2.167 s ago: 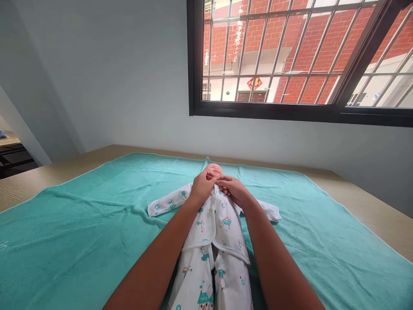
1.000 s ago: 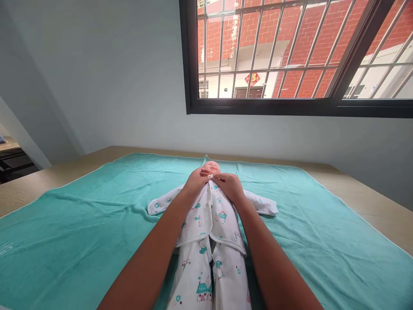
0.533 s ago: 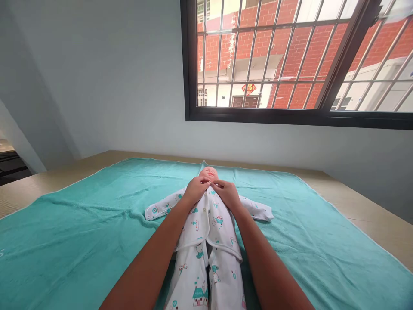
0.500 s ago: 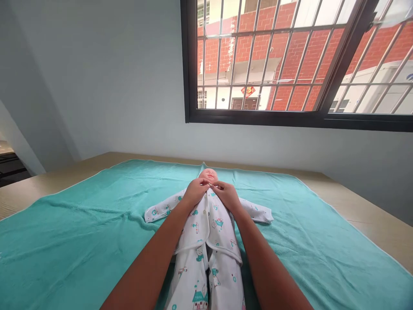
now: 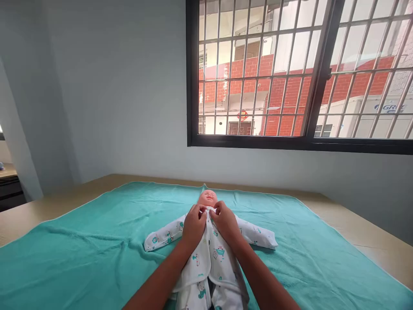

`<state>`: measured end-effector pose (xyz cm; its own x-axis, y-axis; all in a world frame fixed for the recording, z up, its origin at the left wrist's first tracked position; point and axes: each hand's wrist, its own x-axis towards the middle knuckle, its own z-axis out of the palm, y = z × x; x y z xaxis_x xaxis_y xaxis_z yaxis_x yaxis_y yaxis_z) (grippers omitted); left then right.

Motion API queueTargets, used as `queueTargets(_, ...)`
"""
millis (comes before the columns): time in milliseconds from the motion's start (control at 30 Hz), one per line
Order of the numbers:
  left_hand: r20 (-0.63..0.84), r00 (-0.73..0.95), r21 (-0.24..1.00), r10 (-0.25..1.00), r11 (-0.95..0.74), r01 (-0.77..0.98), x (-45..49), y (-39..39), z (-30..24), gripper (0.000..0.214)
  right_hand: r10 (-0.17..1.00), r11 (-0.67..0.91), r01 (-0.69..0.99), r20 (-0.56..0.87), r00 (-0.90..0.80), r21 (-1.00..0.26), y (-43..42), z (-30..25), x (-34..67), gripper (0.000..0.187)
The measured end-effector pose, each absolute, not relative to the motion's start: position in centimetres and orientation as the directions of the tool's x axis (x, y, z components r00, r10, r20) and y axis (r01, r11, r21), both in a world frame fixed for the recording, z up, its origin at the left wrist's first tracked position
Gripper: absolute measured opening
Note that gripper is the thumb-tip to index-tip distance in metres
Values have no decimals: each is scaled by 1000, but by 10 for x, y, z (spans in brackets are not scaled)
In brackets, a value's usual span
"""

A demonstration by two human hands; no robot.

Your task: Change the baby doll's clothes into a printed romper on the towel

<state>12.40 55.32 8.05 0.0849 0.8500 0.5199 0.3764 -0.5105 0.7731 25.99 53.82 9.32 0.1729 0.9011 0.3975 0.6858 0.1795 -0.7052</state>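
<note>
A baby doll (image 5: 207, 198) lies on its back, its head away from me. It wears a white baby jacket (image 5: 220, 254) with green and pink prints, the sleeves spread to both sides and the front edges side by side. My left hand (image 5: 194, 226) pinches the left front edge close to the collar. Opposite it, my right hand (image 5: 226, 221) has its fingers closed on the right front edge at the neck. Fingertips hide part of the collar. Below the jacket, white printed trousers (image 5: 193, 298) cover the legs.
Beneath the doll a teal blanket (image 5: 97, 241) is spread with some wrinkles over a light wooden table (image 5: 364, 234). Behind stands a grey wall (image 5: 129, 86) with a barred, dark-framed window (image 5: 251, 141).
The camera has tilted up, so everything sits lower in view. My hands have drawn slightly apart at the collar, where they were close together before.
</note>
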Motion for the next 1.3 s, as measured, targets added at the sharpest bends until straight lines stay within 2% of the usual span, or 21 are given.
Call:
queueTargets(133,526,122,782,841,-535,320,115,547,78,14,883,281,764,468,31,-580,510,102,253,22)
queueTargets(200,532,160,781,831,-555,287,113,546,78,13,892,268,808,451,-4,-524,501,106,255,25)
queueTargets(367,568,289,770,771,-621,143,104,540,77,16,951,207,825,305,-44,-525,493,114,263,32)
queueTargets(500,550,359,778,754,-619,110,95,537,75,15,940,264,804,330,-89,-533,491,117,262,24)
queueTargets(600,520,382,791,764,-600,124,92,538,73,15,945,276,739,312,-94,-615,493,117,265,16)
queueTargets(733,486,401,806,776,-576,135,91,539,73,17,967,228,650,249,-62,-725,501,112,271,20)
queueTargets(867,473,394,820,788,-558,131,91,539,73,19,991,137,488,120,-66,-862,508,107,276,24)
queueTargets(967,496,308,832,812,-545,98,91,537,75,18,996,44,337,14,-89,-941,508,109,278,20)
queueTargets(1100,447,187,875,875,-471,113,95,528,83,22,987,-43,131,-62,-148,-990,502,114,276,20)
queueTargets(1300,381,176,894,908,-410,179,106,511,103,24,977,-72,-75,-55,-208,-995,499,111,273,19)
